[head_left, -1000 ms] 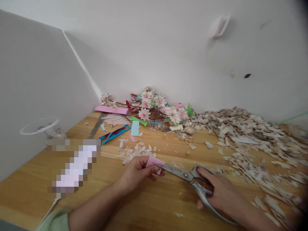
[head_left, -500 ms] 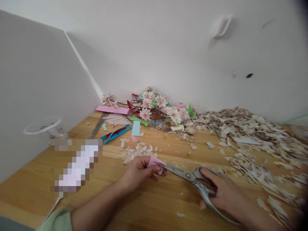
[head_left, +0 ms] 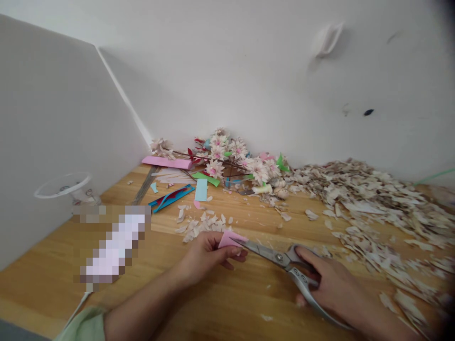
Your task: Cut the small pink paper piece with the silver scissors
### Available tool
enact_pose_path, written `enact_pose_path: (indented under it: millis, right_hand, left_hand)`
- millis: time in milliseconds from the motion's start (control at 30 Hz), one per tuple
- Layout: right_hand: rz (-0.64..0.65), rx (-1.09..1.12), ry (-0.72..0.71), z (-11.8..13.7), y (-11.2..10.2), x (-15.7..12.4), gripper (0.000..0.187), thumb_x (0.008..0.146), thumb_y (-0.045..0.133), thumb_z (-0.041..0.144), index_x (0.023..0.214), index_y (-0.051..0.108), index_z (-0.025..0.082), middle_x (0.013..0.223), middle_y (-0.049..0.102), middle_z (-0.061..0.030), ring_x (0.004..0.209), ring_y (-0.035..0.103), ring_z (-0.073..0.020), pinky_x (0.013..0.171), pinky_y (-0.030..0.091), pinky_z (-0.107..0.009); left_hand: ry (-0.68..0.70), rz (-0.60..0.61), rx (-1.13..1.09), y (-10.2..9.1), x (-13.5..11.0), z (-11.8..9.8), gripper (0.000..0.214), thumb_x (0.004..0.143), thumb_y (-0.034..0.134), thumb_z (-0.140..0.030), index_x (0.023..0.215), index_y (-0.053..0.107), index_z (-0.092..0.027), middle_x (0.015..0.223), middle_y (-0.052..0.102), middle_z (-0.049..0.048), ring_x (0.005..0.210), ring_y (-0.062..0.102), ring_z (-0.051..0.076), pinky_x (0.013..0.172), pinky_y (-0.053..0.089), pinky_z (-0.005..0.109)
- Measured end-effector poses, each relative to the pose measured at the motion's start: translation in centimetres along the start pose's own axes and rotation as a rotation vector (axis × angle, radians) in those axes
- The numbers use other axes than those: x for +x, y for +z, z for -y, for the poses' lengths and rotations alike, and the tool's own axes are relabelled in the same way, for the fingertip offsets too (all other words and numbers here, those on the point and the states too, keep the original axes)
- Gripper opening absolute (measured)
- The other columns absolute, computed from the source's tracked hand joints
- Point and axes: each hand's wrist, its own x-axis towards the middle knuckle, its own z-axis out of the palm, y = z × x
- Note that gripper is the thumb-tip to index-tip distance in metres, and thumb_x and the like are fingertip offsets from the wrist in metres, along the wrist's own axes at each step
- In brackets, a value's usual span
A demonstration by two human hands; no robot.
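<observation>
My left hand (head_left: 206, 255) pinches a small folded piece of pink paper (head_left: 229, 239) just above the wooden table (head_left: 220, 308). Steel scissors (head_left: 284, 265) are gripped by my right hand (head_left: 334, 289), fingers through the handles. The blade tips reach into the edge of the pink paper. A little heap of pale paper clippings (head_left: 202, 225) lies right behind my left hand.
A bunch of paper flowers (head_left: 234, 158) lies at the back by the wall, with pink, blue and green paper strips (head_left: 170, 196) beside it. A wide pile of pale scraps (head_left: 373, 203) covers the right side. A white panel (head_left: 53, 132) stands at left; a blurred patch is left of my forearm.
Both hands with the paper and scissors have drifted slightly to the right and down. The blades stay at the paper's edge.
</observation>
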Motion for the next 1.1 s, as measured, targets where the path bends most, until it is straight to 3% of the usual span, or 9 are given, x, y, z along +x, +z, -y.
enact_pose_path:
  millis: [133, 267, 1100]
  right_hand:
    - [-0.005, 0.017, -0.031, -0.27, 0.28, -0.07, 0.048, 0.056, 0.072, 0.034, 0.099, 0.054, 0.024, 0.09, 0.069, -0.0047, 0.079, 0.062, -0.0264, 0.062, 0.041, -0.029]
    - [0.01, 0.036, -0.061, -0.36, 0.41, -0.08, 0.044, 0.057, 0.072, 0.035, 0.096, 0.055, 0.024, 0.095, 0.068, -0.0062, 0.085, 0.062, -0.0278, 0.064, 0.043, -0.03]
    - [0.039, 0.074, -0.065, -0.37, 0.58, 0.08, 0.04, 0.055, 0.074, 0.034, 0.09, 0.058, 0.025, 0.074, 0.067, 0.0003, 0.068, 0.06, -0.0215, 0.055, 0.037, -0.026]
  left_hand:
    - [0.013, -0.012, -0.007, -0.03, 0.04, 0.13, 0.028, 0.069, 0.067, -0.037, 0.087, 0.07, -0.016, 0.084, 0.074, 0.0072, 0.083, 0.068, 0.02, 0.06, 0.051, 0.023]
    - [0.016, -0.012, -0.018, 0.02, 0.11, 0.08, 0.023, 0.068, 0.067, -0.032, 0.084, 0.071, -0.016, 0.081, 0.074, 0.0064, 0.081, 0.068, 0.02, 0.058, 0.051, 0.023]
    - [-0.003, 0.005, -0.047, 0.14, 0.14, 0.39, 0.024, 0.069, 0.068, -0.033, 0.087, 0.07, -0.017, 0.083, 0.074, 0.0051, 0.081, 0.068, 0.018, 0.055, 0.051, 0.02]
